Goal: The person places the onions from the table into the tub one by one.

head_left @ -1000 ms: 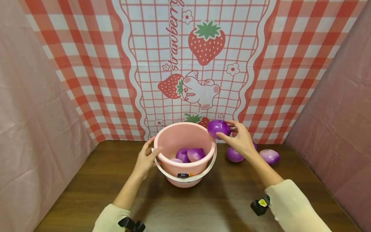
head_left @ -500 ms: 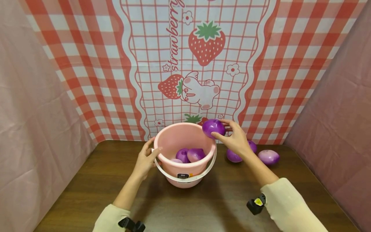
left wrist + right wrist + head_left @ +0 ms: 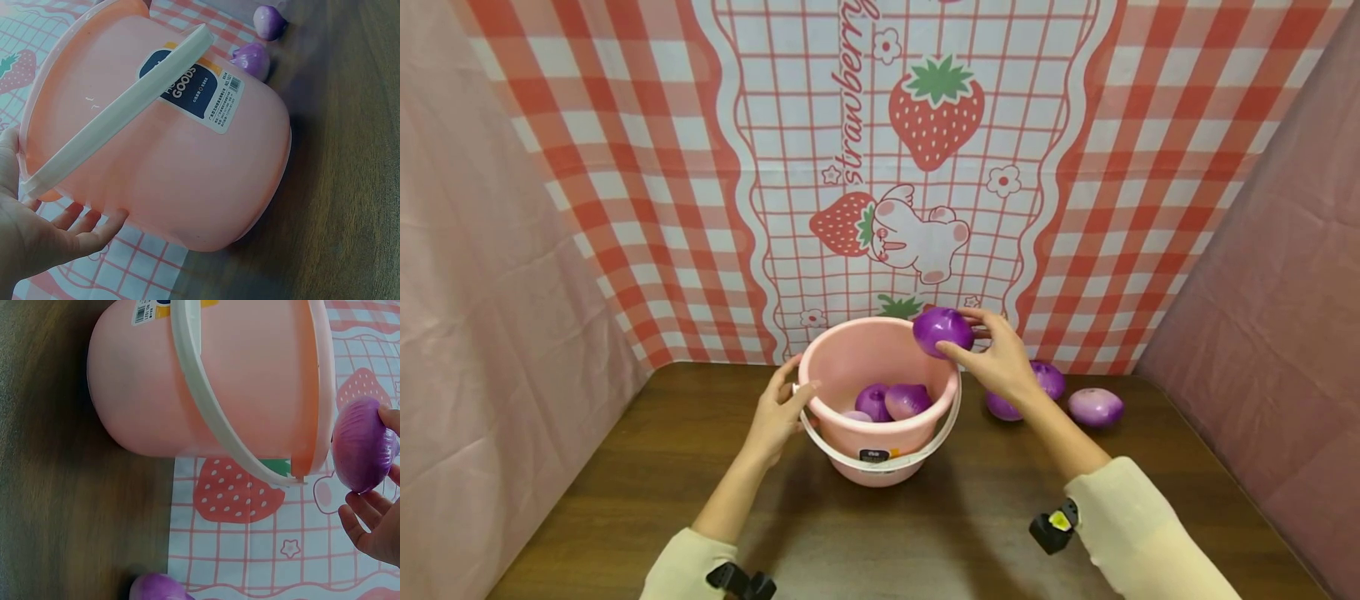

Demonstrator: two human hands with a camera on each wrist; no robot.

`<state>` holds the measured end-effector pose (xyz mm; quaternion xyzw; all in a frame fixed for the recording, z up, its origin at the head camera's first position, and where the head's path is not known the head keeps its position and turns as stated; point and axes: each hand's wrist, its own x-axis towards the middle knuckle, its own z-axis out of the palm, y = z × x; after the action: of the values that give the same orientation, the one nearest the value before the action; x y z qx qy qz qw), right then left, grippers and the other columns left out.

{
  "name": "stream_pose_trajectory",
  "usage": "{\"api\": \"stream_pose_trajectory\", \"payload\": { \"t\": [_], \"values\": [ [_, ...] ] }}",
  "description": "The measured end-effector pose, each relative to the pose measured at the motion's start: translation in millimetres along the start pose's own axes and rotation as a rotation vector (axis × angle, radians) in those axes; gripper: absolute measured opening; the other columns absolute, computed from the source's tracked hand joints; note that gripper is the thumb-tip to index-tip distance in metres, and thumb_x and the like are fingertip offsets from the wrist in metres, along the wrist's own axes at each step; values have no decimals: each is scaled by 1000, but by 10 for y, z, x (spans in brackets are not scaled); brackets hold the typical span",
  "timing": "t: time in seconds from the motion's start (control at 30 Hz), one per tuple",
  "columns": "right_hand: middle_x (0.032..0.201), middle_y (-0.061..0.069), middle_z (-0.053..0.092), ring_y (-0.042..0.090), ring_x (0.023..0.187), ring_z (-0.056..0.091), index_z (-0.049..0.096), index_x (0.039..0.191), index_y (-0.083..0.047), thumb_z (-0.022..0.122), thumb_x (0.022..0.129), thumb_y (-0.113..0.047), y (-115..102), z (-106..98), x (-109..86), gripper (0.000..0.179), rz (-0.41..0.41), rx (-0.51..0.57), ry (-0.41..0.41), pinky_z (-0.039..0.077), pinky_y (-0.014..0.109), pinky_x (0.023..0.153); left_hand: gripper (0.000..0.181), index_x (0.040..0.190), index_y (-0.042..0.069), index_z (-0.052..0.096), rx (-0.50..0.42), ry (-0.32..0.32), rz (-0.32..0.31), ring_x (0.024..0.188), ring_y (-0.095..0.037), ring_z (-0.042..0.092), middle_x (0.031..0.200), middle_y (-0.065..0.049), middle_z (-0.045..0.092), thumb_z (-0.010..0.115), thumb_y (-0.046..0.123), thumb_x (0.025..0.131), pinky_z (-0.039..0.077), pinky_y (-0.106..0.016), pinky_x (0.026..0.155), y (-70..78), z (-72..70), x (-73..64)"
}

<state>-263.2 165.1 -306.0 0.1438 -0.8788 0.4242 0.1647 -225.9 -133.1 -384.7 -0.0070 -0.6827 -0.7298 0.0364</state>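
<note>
A pink bucket (image 3: 880,435) with a white handle (image 3: 891,463) hanging at its front stands on the table. My left hand (image 3: 778,414) grips its left rim by the handle's joint, thumb at the rim and fingers along the outer wall in the left wrist view. My right hand (image 3: 996,358) pinches a shiny purple onion (image 3: 943,332) between thumb and fingers, over the bucket's back right rim. Inside the bucket lie a purple onion (image 3: 872,402), a second onion (image 3: 908,401) and a paler one (image 3: 857,415), mostly hidden by the front wall.
On the brown wooden table (image 3: 700,450), right of the bucket, lie a purple onion (image 3: 1002,407) partly behind my right forearm, another onion (image 3: 1048,379) and a paler onion (image 3: 1096,407). A red-checked strawberry cloth (image 3: 895,167) hangs behind; pink cloth (image 3: 512,333) covers both sides.
My right hand has carried its onion leftward, from beside the bucket's right rim to over that rim. The left hand and the bucket have stayed in place.
</note>
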Motion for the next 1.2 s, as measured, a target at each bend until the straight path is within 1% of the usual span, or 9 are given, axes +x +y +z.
{"api": "stream_pose_trajectory", "payload": {
  "t": [0.23,0.5,0.63,0.8,0.9,1.03,1.2],
  "values": [
    [119,16,55,32,106,57,51,130,-11,76,77,-37,-33,32,9,64,-12,6,-14,53,46,86,57,142,23,37,-3,3,-3,70,-10,60,110,-19,54,60,15,91,60,-30,66,1,2,2],
    [120,15,54,31,106,57,51,130,-12,76,76,-37,-85,73,15,64,-16,16,-22,53,45,86,57,143,23,36,-7,-1,3,73,-9,61,117,-24,52,59,16,91,59,-29,66,5,-1,-2],
    [119,14,55,30,106,57,52,129,-13,76,76,-37,-116,93,15,64,-23,12,-21,53,44,85,57,142,23,36,-7,0,0,72,-9,61,117,-24,52,59,16,91,59,-29,65,5,-1,-2],
    [119,13,56,30,105,58,52,129,-12,76,76,-37,-135,117,7,63,-37,13,-24,53,44,85,57,143,24,36,-6,-2,-3,73,-10,61,120,-26,51,59,16,91,60,-29,66,10,10,-7],
    [119,14,55,32,106,57,52,129,-12,76,76,-36,-149,132,-2,63,-37,22,-27,53,47,87,57,143,24,36,-4,0,-6,73,-10,61,121,-26,50,59,17,91,60,-30,67,11,13,-9],
    [121,13,54,31,108,56,52,130,-14,76,76,-37,-160,169,-5,64,-22,43,-31,51,48,89,57,142,24,36,-3,5,-9,71,-10,61,118,-25,51,59,17,91,60,-30,66,6,8,-6],
    [118,13,55,30,106,57,54,128,-15,77,75,-36,-184,207,-7,61,-25,44,-22,51,45,89,56,142,24,37,-5,6,-6,71,-10,60,116,-23,52,59,16,91,59,-29,65,-1,7,-1]
  ]
}}
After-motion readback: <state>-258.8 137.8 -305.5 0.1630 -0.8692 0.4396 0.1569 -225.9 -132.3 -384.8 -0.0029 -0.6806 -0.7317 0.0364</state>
